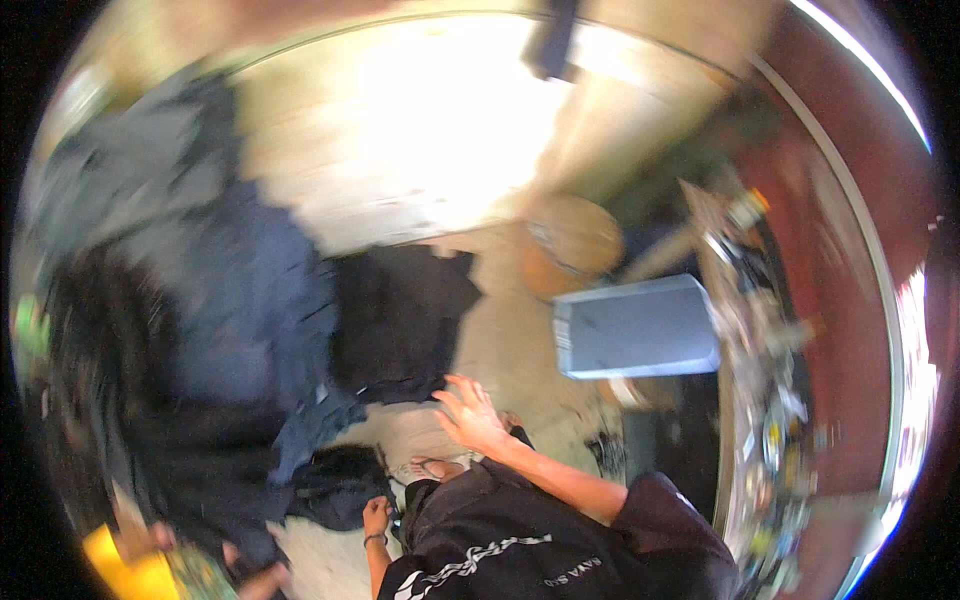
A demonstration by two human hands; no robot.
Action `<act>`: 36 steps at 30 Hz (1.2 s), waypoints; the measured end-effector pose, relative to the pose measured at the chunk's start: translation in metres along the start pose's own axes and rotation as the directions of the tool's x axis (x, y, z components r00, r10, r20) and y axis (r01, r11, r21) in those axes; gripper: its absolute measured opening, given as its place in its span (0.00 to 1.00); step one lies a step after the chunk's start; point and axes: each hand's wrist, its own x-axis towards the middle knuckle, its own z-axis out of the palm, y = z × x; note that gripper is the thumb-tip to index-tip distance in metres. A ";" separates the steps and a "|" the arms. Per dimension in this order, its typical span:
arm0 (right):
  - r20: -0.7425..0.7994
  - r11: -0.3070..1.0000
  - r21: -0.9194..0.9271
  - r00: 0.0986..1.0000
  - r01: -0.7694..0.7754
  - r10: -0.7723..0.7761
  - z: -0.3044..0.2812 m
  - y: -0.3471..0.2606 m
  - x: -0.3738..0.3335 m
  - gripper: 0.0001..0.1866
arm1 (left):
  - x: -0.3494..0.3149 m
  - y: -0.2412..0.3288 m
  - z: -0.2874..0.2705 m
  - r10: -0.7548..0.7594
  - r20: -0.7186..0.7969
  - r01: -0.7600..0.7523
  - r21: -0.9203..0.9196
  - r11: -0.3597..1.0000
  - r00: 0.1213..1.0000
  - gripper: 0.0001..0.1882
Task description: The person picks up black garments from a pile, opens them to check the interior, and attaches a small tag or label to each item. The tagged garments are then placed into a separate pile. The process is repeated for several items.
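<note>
My right hand [470, 412] reaches out over the floor with its fingers spread and nothing in it. Just beyond its fingertips lies a black cloth [400, 325], spread flat. Lower down, my left hand [377, 515] hangs with its fingers curled in, a dark band at the wrist. Whether anything is inside those fingers is hidden. Beside it on the left is a crumpled black cloth [338, 488]. A big heap of dark blue and black cloth [265, 285] covers the left side, smeared by motion.
A blue-grey plastic bin [640, 328] stands at the right, with a round brown stool [572, 245] behind it. Cluttered small items line a bench [735, 400] along the red wall [845, 330]. Another person's limbs [255, 580] and something yellow [130, 570] show at lower left.
</note>
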 end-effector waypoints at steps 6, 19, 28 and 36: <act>0.565 0.931 0.175 0.742 0.320 -0.361 0.112 -0.084 0.056 0.24 | -0.041 -0.091 -0.067 -0.253 -0.328 0.170 -0.260 0.950 0.910 0.14; -0.352 0.477 0.495 0.670 0.726 -0.654 0.141 -0.483 0.367 0.27 | -0.097 -0.161 0.026 -0.587 -0.573 0.265 -0.548 0.793 0.572 0.15; 0.039 0.706 0.663 0.931 0.248 -0.364 0.216 -0.563 0.555 0.43 | -0.070 -0.117 0.105 -0.587 -0.579 0.236 -0.568 0.789 0.566 0.23; 0.209 0.705 0.682 0.872 0.194 -0.442 0.203 -0.541 0.545 0.65 | -0.066 -0.046 0.092 -0.671 -0.580 0.197 -0.671 0.715 0.462 0.26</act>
